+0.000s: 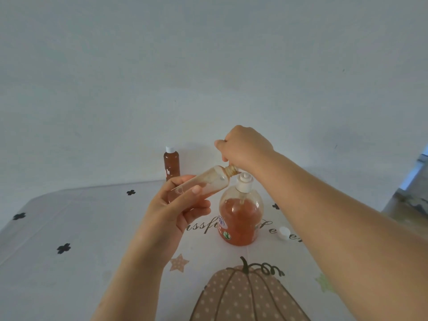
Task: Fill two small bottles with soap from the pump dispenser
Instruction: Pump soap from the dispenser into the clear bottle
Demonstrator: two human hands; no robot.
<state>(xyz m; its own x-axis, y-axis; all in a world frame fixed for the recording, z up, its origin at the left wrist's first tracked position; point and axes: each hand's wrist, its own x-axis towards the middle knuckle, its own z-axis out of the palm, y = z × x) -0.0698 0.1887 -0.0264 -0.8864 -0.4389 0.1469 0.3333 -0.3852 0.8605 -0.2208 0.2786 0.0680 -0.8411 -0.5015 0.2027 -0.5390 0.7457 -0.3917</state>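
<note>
Open small bottle (203,184): we see it held above the desk (92,228), tilted steeply, base low to the left, threaded neck up to the right. The neck meets the top of the pump dispenser (240,216). The bottle wall is clear with a thin amber film; we cannot read any fill level.

Left hand (176,209): fingers and thumb wrapped round the bottle's lower half, which hides its base.

Right hand (243,147): fingers curled down over the pump head in a closed hold. The nozzle and the exact contact with the bottle mouth are covered by this hand. Only the white collar (244,181) below it shows.

Dispenser stands upright on the desk, about two-thirds full of orange-brown soap. Its label is partly turned away and not legible.

Second small bottle (171,165): upright at the far desk edge near the wall (208,66), white cap on, filled dark amber. Its lower part is behind the left hand.

Loose white cap (284,233): lies on the desk right of the dispenser, partly cut by the right forearm.

The cloth shows a pumpkin print (245,297), cropped at the bottom edge, and script lettering that is mostly blocked.
</note>
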